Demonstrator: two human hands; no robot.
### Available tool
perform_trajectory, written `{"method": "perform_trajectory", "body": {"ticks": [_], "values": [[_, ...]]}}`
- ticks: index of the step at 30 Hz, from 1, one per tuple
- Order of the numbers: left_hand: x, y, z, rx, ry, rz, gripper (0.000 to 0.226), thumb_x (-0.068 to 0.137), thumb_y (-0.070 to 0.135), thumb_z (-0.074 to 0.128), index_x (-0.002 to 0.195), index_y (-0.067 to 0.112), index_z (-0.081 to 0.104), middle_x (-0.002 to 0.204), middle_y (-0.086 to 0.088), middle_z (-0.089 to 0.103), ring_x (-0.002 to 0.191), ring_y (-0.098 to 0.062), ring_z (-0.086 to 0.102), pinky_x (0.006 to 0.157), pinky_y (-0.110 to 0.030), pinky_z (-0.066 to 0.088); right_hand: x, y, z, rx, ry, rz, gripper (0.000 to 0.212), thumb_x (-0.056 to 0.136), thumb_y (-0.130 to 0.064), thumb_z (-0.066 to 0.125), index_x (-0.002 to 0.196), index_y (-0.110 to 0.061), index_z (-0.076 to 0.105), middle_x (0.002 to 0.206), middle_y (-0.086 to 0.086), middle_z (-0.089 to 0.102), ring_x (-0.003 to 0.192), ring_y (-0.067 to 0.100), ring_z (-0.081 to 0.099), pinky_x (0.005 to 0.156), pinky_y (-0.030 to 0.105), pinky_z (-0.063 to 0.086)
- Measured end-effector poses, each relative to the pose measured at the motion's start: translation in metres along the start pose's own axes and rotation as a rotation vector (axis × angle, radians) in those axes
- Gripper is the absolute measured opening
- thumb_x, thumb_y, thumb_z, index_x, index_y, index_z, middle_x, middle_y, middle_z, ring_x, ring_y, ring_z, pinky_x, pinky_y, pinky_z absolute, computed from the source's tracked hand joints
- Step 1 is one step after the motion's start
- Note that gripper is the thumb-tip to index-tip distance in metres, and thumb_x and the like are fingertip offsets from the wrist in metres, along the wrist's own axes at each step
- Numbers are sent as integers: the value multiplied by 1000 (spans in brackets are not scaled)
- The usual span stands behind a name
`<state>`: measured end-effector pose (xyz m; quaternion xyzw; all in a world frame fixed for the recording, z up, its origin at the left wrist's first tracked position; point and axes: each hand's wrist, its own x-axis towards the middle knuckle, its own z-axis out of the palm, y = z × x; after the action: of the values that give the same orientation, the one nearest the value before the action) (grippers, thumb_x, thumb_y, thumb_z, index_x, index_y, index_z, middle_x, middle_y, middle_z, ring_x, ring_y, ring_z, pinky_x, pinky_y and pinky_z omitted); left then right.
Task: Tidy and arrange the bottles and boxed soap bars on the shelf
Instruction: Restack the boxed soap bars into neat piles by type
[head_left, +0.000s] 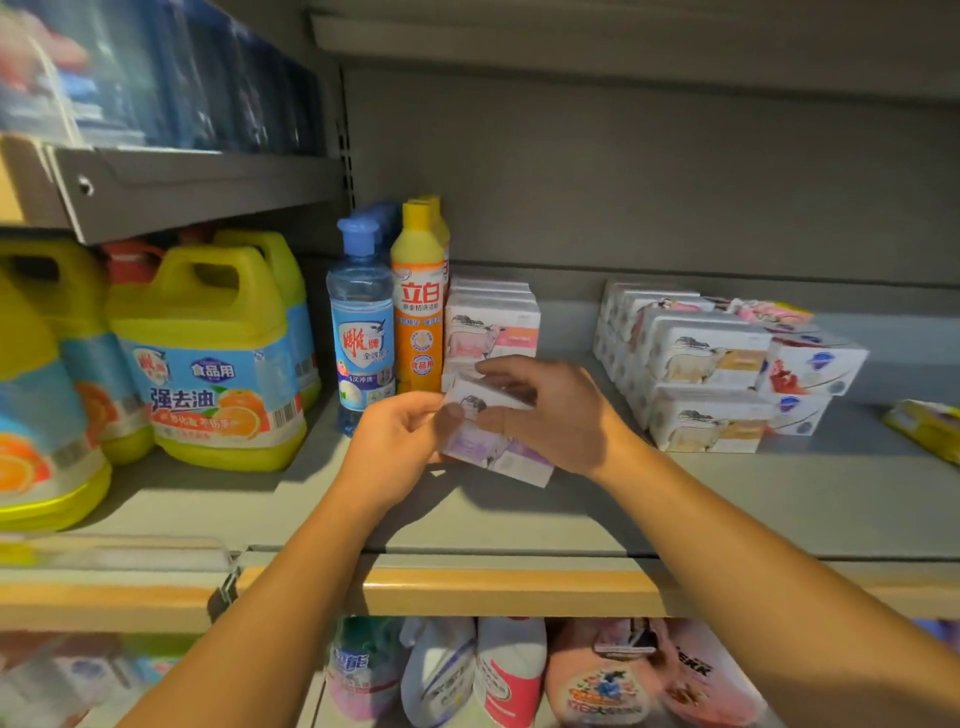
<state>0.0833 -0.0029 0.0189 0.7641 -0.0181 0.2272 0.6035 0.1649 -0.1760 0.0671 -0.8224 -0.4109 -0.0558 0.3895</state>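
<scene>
Both my hands hold white boxed soap bars with purple print (496, 451) just above the grey shelf (727, 509). My left hand (402, 447) grips their left end, and my right hand (550, 410) curls over the top box from the right. Behind them a stack of white and pink soap boxes (491, 325) stands beside an orange bottle (418, 306) and a clear blue bottle (361, 322). More soap boxes (696, 364) are stacked to the right.
Yellow detergent jugs (208, 358) fill the shelf's left side. A yellow packet (924, 428) lies at the far right. An upper shelf (182, 182) overhangs on the left. Bottles and pouches (519, 670) sit on the shelf below.
</scene>
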Motion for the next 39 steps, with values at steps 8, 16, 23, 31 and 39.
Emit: {"method": "perform_trajectory", "body": {"ticks": [8,16,23,31,39], "values": [[5,-5,-3,-297,79,-213,38,80,53,58,91,24,80,103,-10,76,97,-25,73,72,-34,59,-33,28,23,295,194,-12,85,68,-14,78,142,-31,39,130,-8,51,111,-7,53,84,4,42],[6,-6,-1,-418,-14,-235,31,85,41,63,106,21,74,113,-12,73,98,-29,72,70,-39,62,-36,41,23,569,173,147,73,57,-38,84,124,-31,56,107,-6,70,99,14,67,83,31,57],[3,-12,-3,-403,-194,-120,69,62,27,89,126,18,64,128,-10,66,103,-27,69,82,-39,58,-25,48,21,611,226,397,53,60,-68,64,89,-24,68,85,-5,75,75,20,73,88,49,55],[2,-12,-2,-128,-16,-107,59,63,68,78,106,28,73,110,-4,74,90,-23,72,72,-37,57,-27,47,20,581,114,386,45,66,-76,49,87,-40,65,73,-1,72,60,16,68,67,34,53],[2,-6,3,38,42,-139,72,73,84,50,83,17,76,74,-13,72,50,-14,58,48,-19,46,-31,41,19,612,107,314,43,77,-47,59,94,-9,68,84,7,69,49,19,60,52,29,45]]}}
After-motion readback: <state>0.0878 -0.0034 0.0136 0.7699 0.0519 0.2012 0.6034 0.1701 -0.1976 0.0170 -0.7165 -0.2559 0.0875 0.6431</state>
